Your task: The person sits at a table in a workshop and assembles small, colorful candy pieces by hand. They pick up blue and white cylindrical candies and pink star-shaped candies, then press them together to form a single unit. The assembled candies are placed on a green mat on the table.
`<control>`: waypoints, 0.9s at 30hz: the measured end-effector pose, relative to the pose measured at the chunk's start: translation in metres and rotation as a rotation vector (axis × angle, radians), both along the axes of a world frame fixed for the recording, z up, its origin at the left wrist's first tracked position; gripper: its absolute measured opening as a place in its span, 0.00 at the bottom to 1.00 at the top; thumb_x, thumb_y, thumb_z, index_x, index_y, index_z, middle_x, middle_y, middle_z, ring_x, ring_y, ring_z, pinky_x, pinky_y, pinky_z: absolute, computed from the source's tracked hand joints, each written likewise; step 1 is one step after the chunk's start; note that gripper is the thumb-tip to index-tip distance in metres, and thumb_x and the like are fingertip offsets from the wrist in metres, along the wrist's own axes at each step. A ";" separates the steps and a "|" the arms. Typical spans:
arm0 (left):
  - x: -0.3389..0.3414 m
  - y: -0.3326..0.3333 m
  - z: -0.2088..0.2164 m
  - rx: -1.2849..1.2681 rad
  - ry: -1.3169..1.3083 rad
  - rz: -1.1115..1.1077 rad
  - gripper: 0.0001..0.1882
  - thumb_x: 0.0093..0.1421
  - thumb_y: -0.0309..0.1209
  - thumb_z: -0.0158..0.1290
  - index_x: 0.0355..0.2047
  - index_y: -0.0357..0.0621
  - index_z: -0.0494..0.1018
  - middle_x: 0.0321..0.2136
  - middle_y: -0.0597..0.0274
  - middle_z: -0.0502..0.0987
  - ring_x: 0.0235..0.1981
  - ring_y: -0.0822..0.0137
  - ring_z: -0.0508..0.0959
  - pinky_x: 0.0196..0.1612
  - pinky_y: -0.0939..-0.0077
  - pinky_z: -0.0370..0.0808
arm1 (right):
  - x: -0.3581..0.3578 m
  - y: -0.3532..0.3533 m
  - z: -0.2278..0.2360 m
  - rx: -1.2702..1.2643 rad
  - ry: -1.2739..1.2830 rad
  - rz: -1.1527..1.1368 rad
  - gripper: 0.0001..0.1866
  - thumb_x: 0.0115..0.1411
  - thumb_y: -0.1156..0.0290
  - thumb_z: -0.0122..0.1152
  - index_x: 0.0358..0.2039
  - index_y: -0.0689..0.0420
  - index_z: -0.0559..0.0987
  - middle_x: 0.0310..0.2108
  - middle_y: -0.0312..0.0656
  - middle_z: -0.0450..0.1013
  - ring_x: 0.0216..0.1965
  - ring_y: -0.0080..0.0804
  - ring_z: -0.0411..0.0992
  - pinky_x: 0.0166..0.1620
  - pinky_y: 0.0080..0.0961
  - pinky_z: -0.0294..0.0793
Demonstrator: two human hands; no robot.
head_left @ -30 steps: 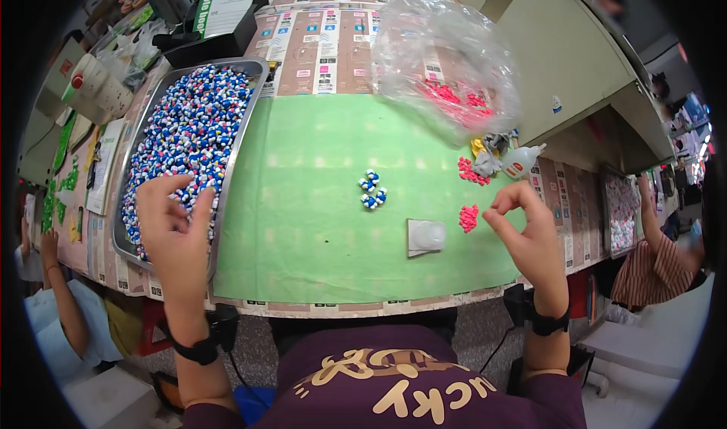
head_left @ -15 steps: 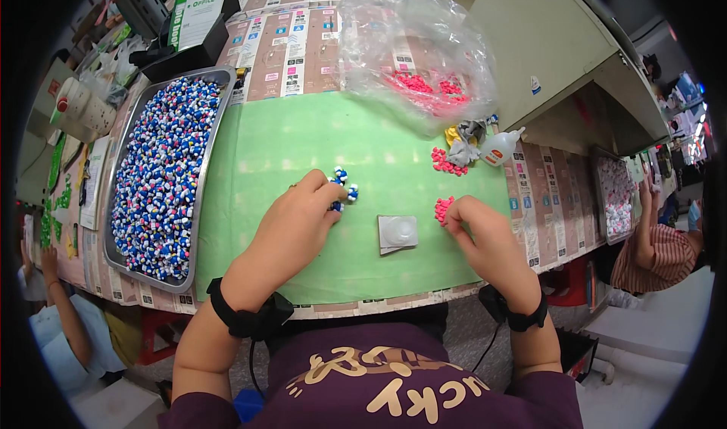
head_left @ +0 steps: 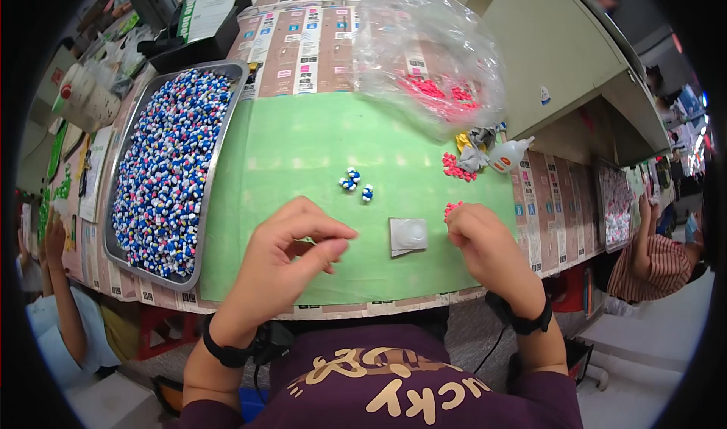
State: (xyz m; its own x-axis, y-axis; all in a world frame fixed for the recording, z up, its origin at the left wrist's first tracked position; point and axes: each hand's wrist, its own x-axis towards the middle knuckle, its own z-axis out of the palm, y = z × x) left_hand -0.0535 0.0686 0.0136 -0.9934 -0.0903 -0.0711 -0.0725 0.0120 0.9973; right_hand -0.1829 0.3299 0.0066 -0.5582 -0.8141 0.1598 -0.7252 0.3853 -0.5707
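My left hand (head_left: 291,251) is over the green mat (head_left: 295,149), its thumb and index tips nearly together; whatever they pinch, if anything, is hidden. Beyond it lie several small blue-and-white pieces (head_left: 351,180), with one piece (head_left: 367,193) a little apart. My right hand (head_left: 485,243) has its fingers curled against a small heap of tiny pink pieces (head_left: 452,209), partly covering it; I cannot make out what is in the fingertips. Between my hands a square pad (head_left: 409,235) with a round, clear, glossy patch lies on the mat.
At left stands a metal tray (head_left: 244,88) full of blue-and-white pieces. A clear plastic bag (head_left: 424,43) with pink pieces lies at the back, near another pink heap (head_left: 459,168), a crumpled grey cloth (head_left: 474,156) and a white squeeze bottle (head_left: 509,154). A grey-green cabinet (head_left: 560,50) rises at right.
My left hand has drawn back toward me from the blue-and-white pieces, its thumb and index now close together. The right hand stays at the pink heap, fingers more curled. The view has shifted slightly.
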 end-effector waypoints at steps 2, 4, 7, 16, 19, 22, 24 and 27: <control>0.001 0.011 -0.001 0.200 0.001 -0.066 0.09 0.61 0.18 0.53 0.42 0.35 0.77 0.40 0.58 0.74 0.34 0.71 0.78 0.34 0.78 0.79 | 0.010 -0.012 0.019 -0.163 -0.124 0.049 0.13 0.46 0.89 0.58 0.26 0.59 0.67 0.30 0.41 0.72 0.33 0.39 0.70 0.38 0.30 0.67; -0.001 0.022 0.000 0.397 -0.013 -0.132 0.09 0.62 0.20 0.53 0.43 0.35 0.77 0.39 0.59 0.74 0.34 0.72 0.78 0.35 0.78 0.79 | 0.027 -0.034 0.039 -0.349 -0.239 0.116 0.15 0.41 0.91 0.56 0.27 0.58 0.70 0.31 0.40 0.72 0.32 0.39 0.68 0.38 0.29 0.67; -0.001 0.029 0.000 0.651 -0.038 -0.194 0.07 0.64 0.25 0.55 0.41 0.36 0.77 0.36 0.64 0.75 0.32 0.76 0.77 0.34 0.81 0.77 | 0.041 -0.049 0.042 -0.434 -0.211 0.140 0.16 0.44 0.92 0.60 0.27 0.56 0.71 0.32 0.39 0.73 0.34 0.36 0.69 0.39 0.28 0.67; 0.009 0.020 -0.005 0.578 -0.112 -0.188 0.06 0.66 0.30 0.54 0.38 0.39 0.74 0.29 0.71 0.74 0.23 0.85 0.69 0.24 0.89 0.66 | 0.049 -0.058 0.023 -0.534 -0.099 0.224 0.12 0.47 0.85 0.64 0.27 0.57 0.71 0.34 0.42 0.74 0.34 0.37 0.73 0.35 0.28 0.71; 0.009 0.021 -0.003 0.621 -0.205 -0.220 0.07 0.66 0.30 0.54 0.38 0.39 0.74 0.27 0.73 0.73 0.22 0.86 0.67 0.22 0.89 0.63 | 0.037 -0.053 0.029 -0.422 0.109 0.387 0.09 0.46 0.78 0.63 0.26 0.57 0.70 0.34 0.42 0.74 0.35 0.37 0.74 0.36 0.28 0.73; 0.005 0.021 0.001 0.553 -0.277 -0.262 0.07 0.66 0.30 0.54 0.37 0.38 0.75 0.27 0.73 0.73 0.22 0.87 0.66 0.22 0.89 0.61 | 0.033 -0.051 0.040 -0.259 0.327 0.506 0.09 0.45 0.73 0.61 0.25 0.57 0.69 0.35 0.42 0.73 0.36 0.37 0.74 0.37 0.29 0.73; 0.004 0.023 -0.001 0.517 -0.295 -0.256 0.07 0.66 0.29 0.54 0.39 0.37 0.76 0.29 0.71 0.74 0.23 0.85 0.69 0.24 0.89 0.64 | 0.033 -0.049 0.041 -0.180 0.429 0.536 0.10 0.45 0.72 0.60 0.25 0.57 0.68 0.36 0.41 0.72 0.37 0.38 0.73 0.37 0.29 0.72; 0.004 0.025 -0.010 0.461 -0.169 -0.171 0.09 0.64 0.27 0.54 0.43 0.36 0.77 0.32 0.68 0.76 0.27 0.81 0.73 0.30 0.87 0.70 | 0.027 -0.044 0.045 -0.173 0.200 0.384 0.10 0.44 0.78 0.59 0.25 0.58 0.66 0.35 0.42 0.71 0.35 0.40 0.71 0.37 0.31 0.70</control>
